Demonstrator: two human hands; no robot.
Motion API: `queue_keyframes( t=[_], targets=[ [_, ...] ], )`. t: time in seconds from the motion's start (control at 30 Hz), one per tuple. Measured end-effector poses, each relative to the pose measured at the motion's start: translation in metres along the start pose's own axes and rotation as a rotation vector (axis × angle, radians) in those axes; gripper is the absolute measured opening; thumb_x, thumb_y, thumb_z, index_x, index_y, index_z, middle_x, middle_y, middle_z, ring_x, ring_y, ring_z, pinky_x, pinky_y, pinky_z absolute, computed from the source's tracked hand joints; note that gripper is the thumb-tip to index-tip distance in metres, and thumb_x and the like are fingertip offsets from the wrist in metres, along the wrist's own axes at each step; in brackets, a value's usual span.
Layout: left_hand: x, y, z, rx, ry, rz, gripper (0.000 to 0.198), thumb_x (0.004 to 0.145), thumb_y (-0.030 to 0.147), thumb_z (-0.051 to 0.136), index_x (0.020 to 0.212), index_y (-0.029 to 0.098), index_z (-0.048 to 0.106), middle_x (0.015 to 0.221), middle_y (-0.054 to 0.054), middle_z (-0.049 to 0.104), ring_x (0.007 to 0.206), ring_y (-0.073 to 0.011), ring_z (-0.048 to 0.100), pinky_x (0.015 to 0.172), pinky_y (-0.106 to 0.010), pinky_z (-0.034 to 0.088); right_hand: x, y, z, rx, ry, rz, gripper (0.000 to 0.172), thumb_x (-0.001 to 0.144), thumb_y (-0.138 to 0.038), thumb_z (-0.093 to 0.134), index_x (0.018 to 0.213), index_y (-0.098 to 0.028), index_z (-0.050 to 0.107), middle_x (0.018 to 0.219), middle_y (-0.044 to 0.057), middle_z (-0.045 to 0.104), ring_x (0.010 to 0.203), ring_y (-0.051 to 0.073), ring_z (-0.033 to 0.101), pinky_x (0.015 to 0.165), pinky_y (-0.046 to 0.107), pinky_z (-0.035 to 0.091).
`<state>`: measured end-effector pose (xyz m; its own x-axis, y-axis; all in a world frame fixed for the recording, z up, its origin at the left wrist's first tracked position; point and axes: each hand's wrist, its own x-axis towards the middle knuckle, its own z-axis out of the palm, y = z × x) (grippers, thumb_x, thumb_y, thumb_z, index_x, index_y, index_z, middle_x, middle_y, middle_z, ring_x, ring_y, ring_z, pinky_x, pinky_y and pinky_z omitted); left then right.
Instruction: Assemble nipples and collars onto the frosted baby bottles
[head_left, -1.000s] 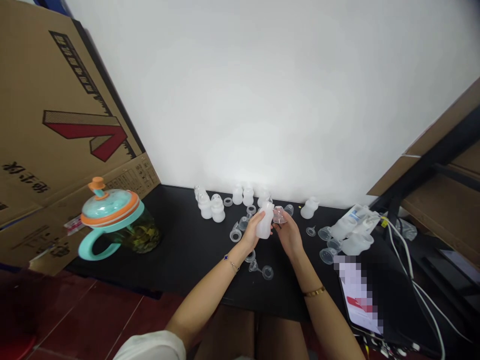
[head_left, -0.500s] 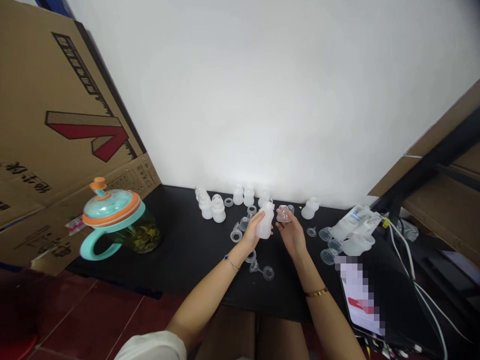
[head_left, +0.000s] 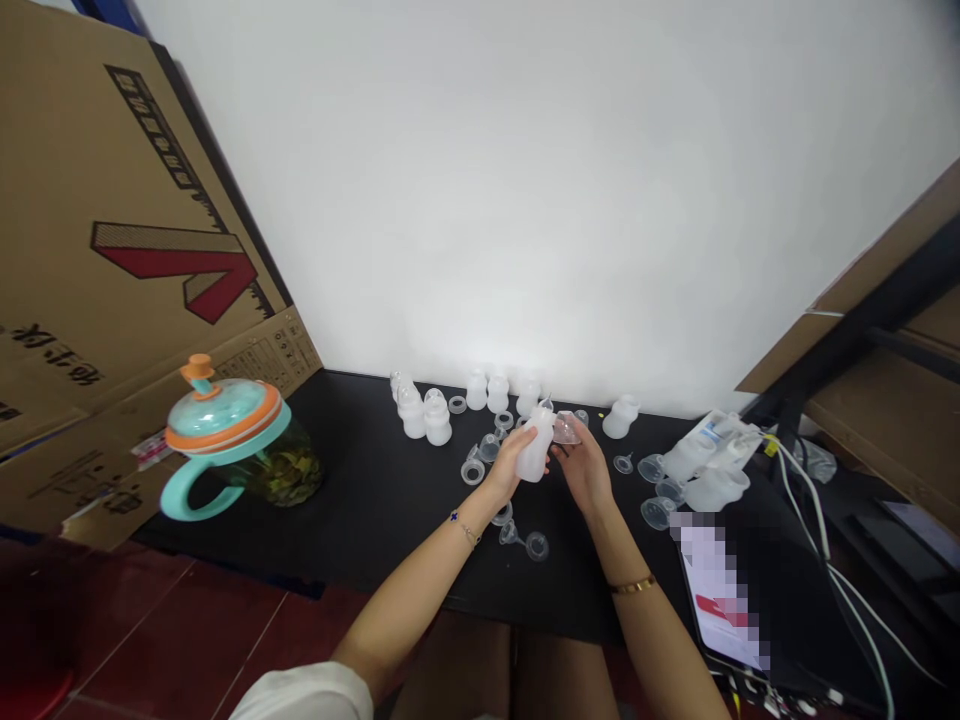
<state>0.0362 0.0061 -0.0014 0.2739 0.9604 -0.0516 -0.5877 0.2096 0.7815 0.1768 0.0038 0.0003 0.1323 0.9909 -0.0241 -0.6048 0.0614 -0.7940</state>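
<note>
L hand (head_left: 512,462) fingers wrapped on white bottle (head_left: 536,448); R hand (head_left: 585,468) pinching clear cap (head_left: 565,428), moved in to bottle neck since 0.5 s ago; capping looks underway.

Both forearms reaching forward, left hand (head_left: 511,463) curled closed, right hand (head_left: 586,468) pinched, hands nearly touching

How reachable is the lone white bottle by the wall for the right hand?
Probably yes: the lone bottle sits just beyond the right hand, bare table between, but that hand holds a clear cap.
</note>
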Motion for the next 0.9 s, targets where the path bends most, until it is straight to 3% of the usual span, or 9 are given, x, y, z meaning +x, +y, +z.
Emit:
queue_keyframes(
  t=[0.13,0.47,0.9],
  targets=[
    [0.002,-0.004,-0.002,0.045,-0.057,-0.021,0.053,0.074,0.054,0.08,0.103,0.011,0.067,0.073,-0.005,0.067,0.057,-0.0163,0.063,0.049,-0.027,0.055,0.005,-0.01,-0.007,0.053,0.081,-0.026,0.034,0.083,-0.042,0.074,0.114,-0.032,0.068,0.106,-0.001,0.077,0.082,0.016,0.07,0.067,0.027,0.055],
    [0.002,-0.006,0.001,0.226,-0.125,-0.224,0.056,0.072,0.055,0.081,0.104,0.01,0.068,0.07,-0.004,0.066,0.054,-0.0156,0.063,0.045,-0.025,0.053,0.013,-0.022,-0.021,0.132,0.186,-0.167,0.042,0.081,-0.043,0.075,0.119,-0.031,0.063,0.107,0.0,0.076,0.087,0.016,0.074,0.076,0.03,0.059],
    [0.004,-0.011,0.002,0.345,-0.142,-0.314,0.055,0.068,0.055,0.083,0.098,0.01,0.07,0.067,-0.004,0.067,0.05,-0.0156,0.062,0.043,-0.025,0.051,0.014,-0.016,-0.019,0.126,0.143,-0.16,0.043,0.079,-0.045,0.078,0.116,-0.03,0.063,0.108,0.001,0.077,0.091,0.017,0.073,0.079,0.032,0.057]
  ],
)
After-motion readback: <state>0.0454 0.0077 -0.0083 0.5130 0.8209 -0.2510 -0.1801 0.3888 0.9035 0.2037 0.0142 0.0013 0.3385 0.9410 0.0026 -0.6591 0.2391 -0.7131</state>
